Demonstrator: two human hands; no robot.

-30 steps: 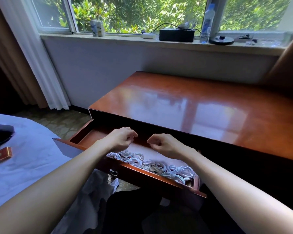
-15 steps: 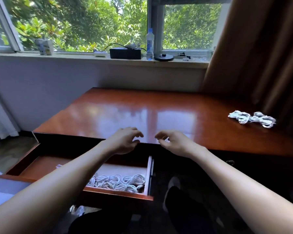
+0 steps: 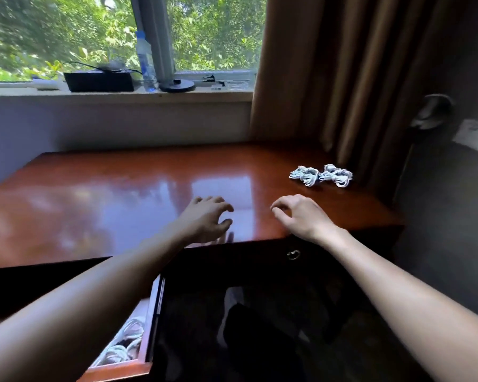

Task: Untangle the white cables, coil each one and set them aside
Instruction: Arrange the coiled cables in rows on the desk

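Reddish-brown desk (image 3: 122, 205) beneath left hand (image 3: 204, 220) and right hand (image 3: 304, 216), fingers (image 3: 226, 207) loosely curled, empty.

Two cable bundles (image 3: 321, 175) lie on the desk (image 3: 122, 194), far right; more cables (image 3: 122, 346) in the open drawer (image 3: 116, 370) below.

The left hand (image 3: 204, 219) and right hand (image 3: 301, 216) lift away from the open drawer (image 3: 127, 368) and now reach over the counter (image 3: 108, 194) front edge, while the view swings right, bringing two cable bundles (image 3: 320, 175) nearer
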